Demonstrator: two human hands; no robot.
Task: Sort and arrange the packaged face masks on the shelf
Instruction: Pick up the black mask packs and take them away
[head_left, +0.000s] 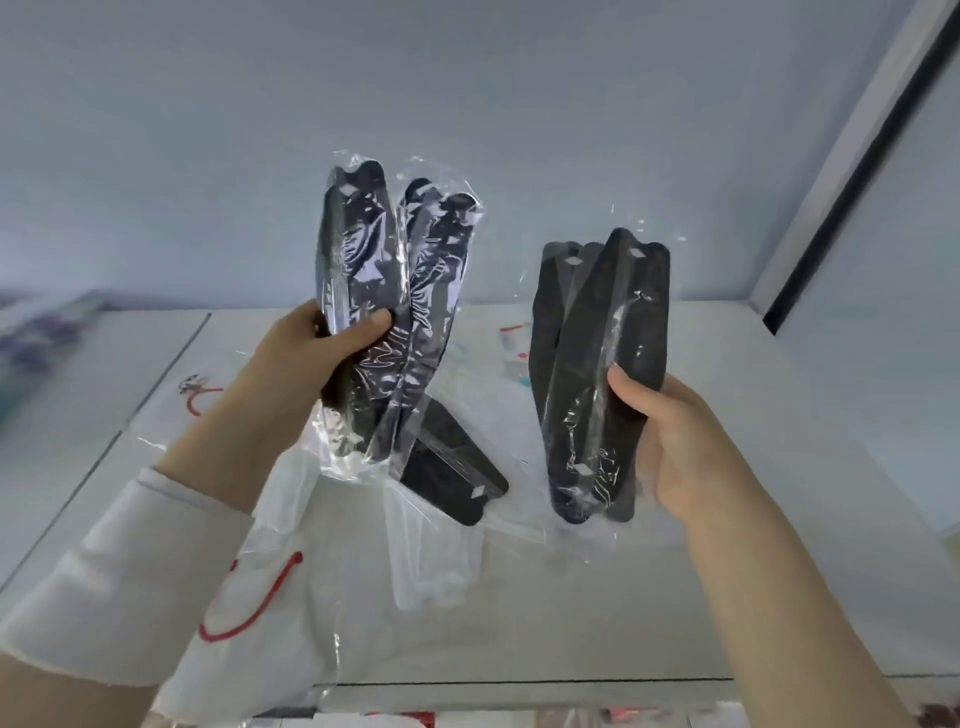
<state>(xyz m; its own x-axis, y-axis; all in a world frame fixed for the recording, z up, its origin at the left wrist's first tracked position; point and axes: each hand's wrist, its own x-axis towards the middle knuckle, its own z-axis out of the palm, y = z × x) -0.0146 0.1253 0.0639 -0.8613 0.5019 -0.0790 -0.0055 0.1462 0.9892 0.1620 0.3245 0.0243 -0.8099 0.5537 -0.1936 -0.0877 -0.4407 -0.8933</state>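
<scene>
Item 1 – white sleeve (130, 561), lower left, on the left forearm. Below it lie white packets (249, 613) with red loops, flat on the shelf (779, 519).

Item 2 – left hand (317, 353), raised above the shelf. Its fingers are clamped round the left bundle (374, 270), thumb (371, 325) across the front and the rest hidden behind. The bundle is several black masks in clear glossy wrap, upright and fanned apart at the top.

Item 3 – loose black packet (452, 467), lying tilted on the shelf on top of the white ones, between the two hands and not held.

Item 4 – right bundle (597, 364), also black and upright. Its packs overlap unevenly and the tops are splayed.

Item 5 – right hand (675, 441), gripping that bundle low on its right edge. The thumb presses the front; the other fingers are out of sight behind.

Handling note: the step appears to be gathering black with black, apart from white.
- Square each fan first, tapping the lower ends on the shelf so the edges line up.
- Bring the two bundles together face to face.
- The wrap looks slippery, so a firm mid-length grip should stop packs sliding out.
- Add the loose black packet before the stack is laid down beside, not over, the white packets.
</scene>
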